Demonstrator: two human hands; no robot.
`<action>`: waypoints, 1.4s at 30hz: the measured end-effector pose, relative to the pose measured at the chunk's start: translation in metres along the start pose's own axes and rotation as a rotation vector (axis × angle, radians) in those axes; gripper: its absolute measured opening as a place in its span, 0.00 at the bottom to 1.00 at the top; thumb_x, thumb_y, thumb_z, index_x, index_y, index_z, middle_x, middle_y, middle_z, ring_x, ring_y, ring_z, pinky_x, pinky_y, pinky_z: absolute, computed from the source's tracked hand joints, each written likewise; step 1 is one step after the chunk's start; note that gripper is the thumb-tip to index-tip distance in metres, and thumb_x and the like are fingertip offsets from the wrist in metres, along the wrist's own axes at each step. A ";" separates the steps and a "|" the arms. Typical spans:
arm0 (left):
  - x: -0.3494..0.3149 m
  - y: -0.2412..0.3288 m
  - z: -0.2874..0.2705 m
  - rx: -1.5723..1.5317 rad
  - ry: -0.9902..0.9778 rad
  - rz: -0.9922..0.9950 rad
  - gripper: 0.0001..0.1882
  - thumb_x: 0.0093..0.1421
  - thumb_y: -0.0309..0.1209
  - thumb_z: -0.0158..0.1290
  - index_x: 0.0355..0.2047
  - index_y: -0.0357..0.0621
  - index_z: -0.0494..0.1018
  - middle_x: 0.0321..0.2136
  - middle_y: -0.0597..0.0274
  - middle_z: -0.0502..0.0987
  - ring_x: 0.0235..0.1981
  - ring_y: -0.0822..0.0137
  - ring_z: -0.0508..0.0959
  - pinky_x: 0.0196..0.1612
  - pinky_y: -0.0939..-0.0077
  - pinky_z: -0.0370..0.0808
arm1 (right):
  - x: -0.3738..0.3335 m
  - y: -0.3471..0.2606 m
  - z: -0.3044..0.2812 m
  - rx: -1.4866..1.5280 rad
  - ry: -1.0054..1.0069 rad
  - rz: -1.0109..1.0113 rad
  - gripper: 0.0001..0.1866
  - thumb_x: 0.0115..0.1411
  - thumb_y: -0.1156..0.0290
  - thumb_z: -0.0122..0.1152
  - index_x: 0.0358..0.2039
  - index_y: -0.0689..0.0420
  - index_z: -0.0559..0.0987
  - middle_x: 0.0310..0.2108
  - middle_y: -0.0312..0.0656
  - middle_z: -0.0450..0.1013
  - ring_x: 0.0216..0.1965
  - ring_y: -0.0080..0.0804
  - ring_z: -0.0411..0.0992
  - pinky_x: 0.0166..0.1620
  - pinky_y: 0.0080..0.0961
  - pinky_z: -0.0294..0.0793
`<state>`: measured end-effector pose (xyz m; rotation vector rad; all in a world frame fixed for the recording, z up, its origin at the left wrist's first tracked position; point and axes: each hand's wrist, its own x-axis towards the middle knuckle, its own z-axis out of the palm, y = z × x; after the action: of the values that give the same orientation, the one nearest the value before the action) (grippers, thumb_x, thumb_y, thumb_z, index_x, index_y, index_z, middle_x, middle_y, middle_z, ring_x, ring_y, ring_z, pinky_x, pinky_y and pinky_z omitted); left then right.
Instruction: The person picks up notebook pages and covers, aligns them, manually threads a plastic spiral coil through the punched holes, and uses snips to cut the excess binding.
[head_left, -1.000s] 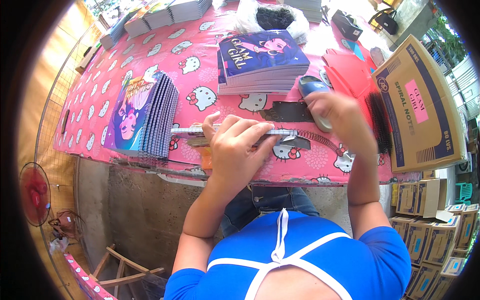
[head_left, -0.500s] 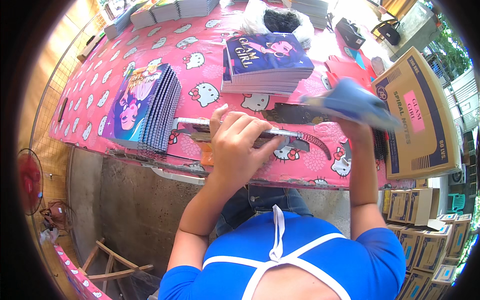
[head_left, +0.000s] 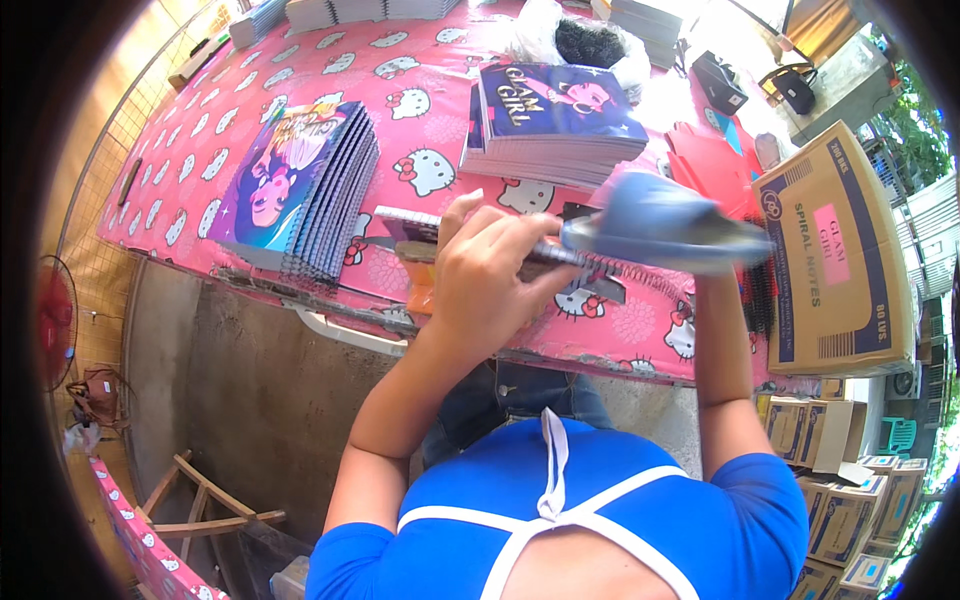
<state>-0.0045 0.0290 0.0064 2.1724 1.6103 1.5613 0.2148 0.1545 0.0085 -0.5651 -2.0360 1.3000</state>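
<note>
A book (head_left: pixel 408 228) and a slipper (head_left: pixel 655 220) are held at a pink worktop (head_left: pixel 450 110).

The book is gripped by the left hand (head_left: pixel 488 262), thumb on one side and fingers on the other, near the front edge of the worktop; a coil (head_left: pixel 640 278) is seen at its right end. The blue, blurred slipper is held up by the right hand (head_left: pixel 710 280), but how far the fingers are closed cannot be told, as they are hidden. The worktop is covered with a cat-print cloth, and books are piled on it at the left (head_left: pixel 300 190) and at the back (head_left: pixel 560 120). Red sheets (head_left: pixel 705 155) and a big box (head_left: pixel 840 265) are set at the right. More boxes (head_left: pixel 845 515) are stacked beyond, near a green chair (head_left: pixel 898 435). A red fan (head_left: pixel 57 320) and a wood frame (head_left: pixel 210 520) are seen at the left.
</note>
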 end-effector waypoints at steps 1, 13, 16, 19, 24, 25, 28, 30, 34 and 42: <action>-0.002 -0.004 -0.002 -0.011 -0.055 -0.038 0.19 0.38 0.38 0.69 0.32 0.51 0.78 0.30 0.69 0.78 0.37 0.68 0.76 0.58 0.54 0.56 | 0.007 0.007 -0.001 -0.269 0.047 -0.006 0.11 0.47 0.72 0.69 0.30 0.60 0.76 0.27 0.36 0.75 0.29 0.17 0.68 0.33 0.19 0.69; -0.008 -0.018 -0.021 0.173 0.011 -0.183 0.19 0.37 0.46 0.69 0.25 0.49 0.78 0.50 0.62 0.71 0.56 0.55 0.63 0.57 0.34 0.41 | 0.027 0.024 0.018 0.089 -0.030 -0.172 0.15 0.52 0.70 0.67 0.40 0.59 0.76 0.33 0.43 0.75 0.36 0.33 0.75 0.45 0.31 0.75; -0.008 -0.019 -0.027 0.205 0.015 -0.174 0.20 0.36 0.44 0.70 0.25 0.47 0.78 0.50 0.58 0.70 0.54 0.54 0.64 0.56 0.44 0.51 | 0.042 0.010 0.029 -0.537 0.042 0.071 0.19 0.50 0.71 0.68 0.43 0.58 0.75 0.34 0.43 0.76 0.39 0.29 0.75 0.44 0.27 0.75; -0.008 -0.030 -0.033 0.244 0.130 -0.146 0.21 0.33 0.40 0.72 0.26 0.44 0.78 0.54 0.52 0.66 0.54 0.52 0.65 0.53 0.57 0.63 | 0.047 0.003 0.031 -0.833 0.025 -0.505 0.14 0.45 0.78 0.69 0.33 0.60 0.76 0.30 0.38 0.75 0.33 0.24 0.73 0.37 0.25 0.75; -0.010 -0.033 -0.039 0.132 0.206 -0.219 0.26 0.35 0.40 0.73 0.32 0.41 0.76 0.59 0.50 0.59 0.52 0.55 0.67 0.51 0.61 0.70 | 0.059 0.007 0.045 0.074 -0.010 0.049 0.17 0.45 0.78 0.70 0.37 0.63 0.78 0.33 0.38 0.76 0.35 0.24 0.74 0.42 0.26 0.75; -0.011 -0.035 -0.038 0.005 0.225 -0.279 0.26 0.35 0.39 0.73 0.33 0.41 0.75 0.59 0.50 0.59 0.51 0.57 0.69 0.50 0.63 0.71 | 0.061 0.010 0.043 0.125 -0.048 0.039 0.18 0.45 0.78 0.70 0.39 0.63 0.78 0.33 0.38 0.76 0.35 0.24 0.74 0.41 0.25 0.75; -0.015 -0.041 -0.037 -0.102 0.205 -0.355 0.27 0.37 0.34 0.72 0.37 0.41 0.74 0.56 0.51 0.61 0.49 0.62 0.72 0.47 0.70 0.75 | 0.065 0.002 0.066 -0.179 -0.058 0.014 0.23 0.44 0.80 0.68 0.44 0.64 0.76 0.36 0.41 0.76 0.36 0.26 0.74 0.39 0.25 0.75; -0.017 -0.048 -0.037 -0.118 0.226 -0.324 0.28 0.39 0.29 0.71 0.41 0.41 0.72 0.53 0.53 0.63 0.48 0.65 0.73 0.47 0.73 0.75 | 0.077 0.007 0.068 -0.251 0.021 0.242 0.24 0.45 0.81 0.67 0.46 0.63 0.74 0.39 0.43 0.76 0.37 0.27 0.74 0.39 0.25 0.76; -0.025 -0.059 -0.034 -0.364 0.327 -0.396 0.34 0.42 0.23 0.68 0.49 0.39 0.65 0.45 0.57 0.68 0.47 0.68 0.72 0.47 0.74 0.74 | 0.073 -0.014 0.083 0.382 -0.048 0.129 0.22 0.46 0.81 0.65 0.44 0.63 0.73 0.36 0.42 0.76 0.36 0.27 0.74 0.36 0.24 0.76; -0.032 -0.060 -0.046 -0.708 0.415 -0.594 0.24 0.50 0.15 0.61 0.49 0.36 0.73 0.42 0.58 0.75 0.41 0.73 0.75 0.45 0.79 0.74 | 0.093 -0.006 0.090 0.010 -0.100 -0.038 0.21 0.42 0.86 0.62 0.40 0.64 0.76 0.34 0.37 0.76 0.37 0.19 0.72 0.40 0.19 0.72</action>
<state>-0.0784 0.0105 -0.0247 0.9613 1.2878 2.0000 0.0858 0.1562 0.0142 -0.4629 -2.1097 1.3392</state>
